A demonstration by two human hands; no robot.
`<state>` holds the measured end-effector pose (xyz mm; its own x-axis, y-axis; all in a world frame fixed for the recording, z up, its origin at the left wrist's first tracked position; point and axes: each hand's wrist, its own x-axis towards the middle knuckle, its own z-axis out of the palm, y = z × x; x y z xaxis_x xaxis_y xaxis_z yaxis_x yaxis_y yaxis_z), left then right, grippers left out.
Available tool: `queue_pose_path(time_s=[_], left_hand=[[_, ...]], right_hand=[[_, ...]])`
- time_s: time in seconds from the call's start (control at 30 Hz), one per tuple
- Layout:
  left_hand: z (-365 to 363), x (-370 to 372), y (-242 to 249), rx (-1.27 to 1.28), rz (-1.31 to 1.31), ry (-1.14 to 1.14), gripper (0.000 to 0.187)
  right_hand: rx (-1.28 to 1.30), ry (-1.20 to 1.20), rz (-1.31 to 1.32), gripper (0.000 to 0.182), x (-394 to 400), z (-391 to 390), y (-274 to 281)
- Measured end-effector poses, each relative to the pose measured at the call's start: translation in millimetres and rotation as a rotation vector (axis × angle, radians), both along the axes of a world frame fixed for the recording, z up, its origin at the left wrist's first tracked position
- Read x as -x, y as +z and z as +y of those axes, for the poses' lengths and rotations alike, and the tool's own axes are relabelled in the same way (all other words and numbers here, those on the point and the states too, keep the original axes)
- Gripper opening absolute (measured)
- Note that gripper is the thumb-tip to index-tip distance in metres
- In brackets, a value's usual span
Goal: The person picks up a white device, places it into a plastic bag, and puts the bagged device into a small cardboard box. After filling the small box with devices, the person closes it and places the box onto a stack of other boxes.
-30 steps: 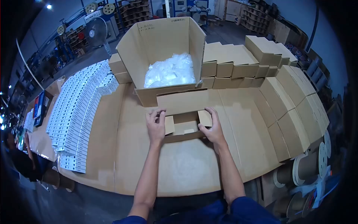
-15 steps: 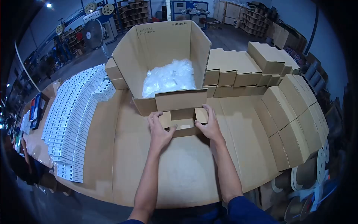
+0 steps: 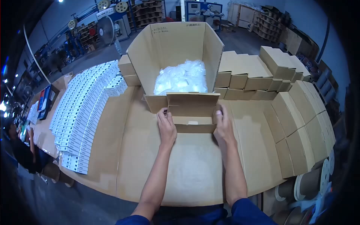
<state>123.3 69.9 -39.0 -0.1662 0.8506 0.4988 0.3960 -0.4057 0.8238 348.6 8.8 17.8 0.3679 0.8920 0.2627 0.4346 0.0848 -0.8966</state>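
A small brown cardboard box (image 3: 195,129) stands on the table in front of me, its lid (image 3: 193,99) raised at the back and its inside showing. A small white patch (image 3: 193,123) is visible on its floor. My left hand (image 3: 166,125) is closed on the box's left end wall, thumb at the rim. On the opposite end my right hand (image 3: 224,125) grips the right wall, fingers behind and thumb up along the edge. Right behind it stands a large open carton (image 3: 176,41) with clear plastic bags (image 3: 182,77) heaped inside.
Stacked white printed boxes (image 3: 84,108) fill the left side. Closed brown boxes (image 3: 245,69) are piled at the back right, with more brown boxes (image 3: 296,123) along the right edge. Reels (image 3: 311,180) stand below the table at right. Another person (image 3: 26,146) is at far left.
The small box's side flaps, held folded inward before, now no longer show across the opening. Both hands have shifted outward to its end walls. The whole view has moved slightly.
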Motion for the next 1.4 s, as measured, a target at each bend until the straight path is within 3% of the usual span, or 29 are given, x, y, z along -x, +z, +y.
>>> queue_pose_path(time_s=[0.1,0.17,0.3,0.33,0.43,0.47,0.67,0.9,0.97,1.0,1.17,1.27,1.4], left_hand=[[6.6,-3.0,-5.0,-0.033,0.004,0.061,0.030],[8.9,-6.8,-12.0,-0.045,-0.006,0.082,0.030],[7.4,-10.5,-18.5,-0.111,-0.055,0.118,0.025],[6.4,-11.2,-16.6,-0.152,-0.069,0.117,0.019],[4.5,-8.1,-23.0,-0.131,-0.100,0.107,0.022],[4.9,-7.9,-24.8,-0.158,-0.101,0.101,0.020],[9.7,4.6,-26.3,-0.211,-0.049,-0.013,0.014],[20.7,15.0,-9.7,-0.193,0.042,-0.119,0.025],[20.0,18.7,-9.1,-0.091,0.018,-0.156,0.037],[16.2,21.1,-4.0,-0.058,0.031,-0.165,0.042],[5.8,54.6,19.2,-0.158,0.204,-0.201,0.057],[8.4,108.7,23.7,-0.080,0.257,-0.149,0.052],[39.5,199.9,24.2,0.003,0.368,0.016,0.044]], right_hand=[[-0.090,-0.079,0.045,0.046,-25.1,16.7,-28.0],[-0.371,-0.128,-0.250,0.048,-34.1,21.6,-43.6],[-0.124,-0.133,-0.922,0.044,-30.7,11.0,-10.0],[-0.061,-0.037,-0.916,0.053,-36.6,17.1,-11.3],[0.171,0.086,-0.744,0.063,-25.7,22.5,3.7],[0.170,0.102,-0.736,0.070,-26.9,26.3,-2.8],[0.166,0.161,-0.605,0.073,-20.1,22.4,1.5],[-0.041,0.187,-0.487,0.059,-29.8,25.2,-20.2],[-0.077,0.148,-0.483,0.054,-28.4,28.6,-26.4],[-0.037,0.146,-0.398,0.048,-25.1,27.2,-22.7],[-0.152,-0.049,-0.671,0.030,-8.1,16.1,2.7],[-0.315,-0.139,-0.608,0.025,37.2,7.1,34.1],[-0.376,0.309,-0.344,0.024,137.2,19.6,40.5]])
